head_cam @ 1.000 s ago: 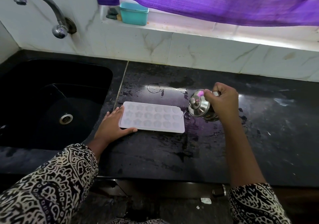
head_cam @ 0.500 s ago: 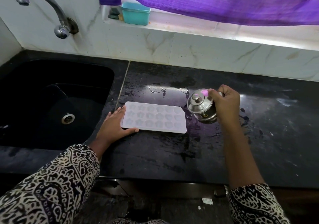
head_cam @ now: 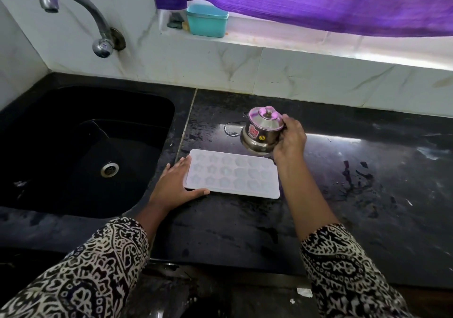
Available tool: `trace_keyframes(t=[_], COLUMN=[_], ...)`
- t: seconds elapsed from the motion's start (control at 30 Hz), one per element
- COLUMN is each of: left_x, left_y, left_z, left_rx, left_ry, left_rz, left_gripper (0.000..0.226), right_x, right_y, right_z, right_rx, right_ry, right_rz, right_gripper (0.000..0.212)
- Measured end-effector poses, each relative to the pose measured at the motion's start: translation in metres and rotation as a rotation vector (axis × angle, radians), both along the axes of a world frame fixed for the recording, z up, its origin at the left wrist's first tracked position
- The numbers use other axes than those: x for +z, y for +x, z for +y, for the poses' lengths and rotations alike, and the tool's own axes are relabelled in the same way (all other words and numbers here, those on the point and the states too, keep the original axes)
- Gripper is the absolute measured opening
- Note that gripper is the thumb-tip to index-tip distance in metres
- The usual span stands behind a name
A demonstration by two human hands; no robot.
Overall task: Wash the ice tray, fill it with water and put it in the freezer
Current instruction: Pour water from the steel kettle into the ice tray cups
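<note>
Ice tray (head_cam: 231, 173), frame centre on wet counter (head_cam: 367, 219) — left hand (head_cam: 175, 186) open, flat, steadying its edge; right hand (head_cam: 289, 138) gripping steel pot (head_cam: 261, 131) upright just above — likely pouring done.

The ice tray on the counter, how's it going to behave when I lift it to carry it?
The ice tray looks thin, wide and shallow, so it may flex unless supported at both ends. If its moulded cells hold water, tilting would probably spill it. The counter around it shows wet patches, so its underside could be slippery; only the left hand steadies it now.
</note>
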State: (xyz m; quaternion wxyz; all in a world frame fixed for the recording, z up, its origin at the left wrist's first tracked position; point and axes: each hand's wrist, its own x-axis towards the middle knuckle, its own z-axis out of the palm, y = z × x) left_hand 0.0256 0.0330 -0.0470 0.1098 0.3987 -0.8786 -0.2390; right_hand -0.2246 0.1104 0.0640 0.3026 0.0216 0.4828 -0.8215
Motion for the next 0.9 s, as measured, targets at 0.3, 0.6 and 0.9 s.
trace_keyframes(t=[0.3, 0.6, 0.9], left_x=[-0.002, -0.002, -0.002], left_y=[0.001, 0.0, 0.0], left_z=[-0.004, -0.005, -0.003], left_rx=[-0.021, -0.029, -0.023], left_ry=[0.026, 0.023, 0.027], left_rz=[0.003, 0.005, 0.022], left_gripper=[0.13, 0.124, 0.12], right_x=[-0.04, -0.07, -0.076], right_y=[-0.001, -0.001, -0.001], right_z=[-0.074, -0.091, -0.085], right_rx=[0.04, 0.053, 0.08], right_ry=[0.04, 0.127, 0.246], right_rz=[-0.009, 0.046, 0.157], right_gripper=[0.025, 0.035, 0.031])
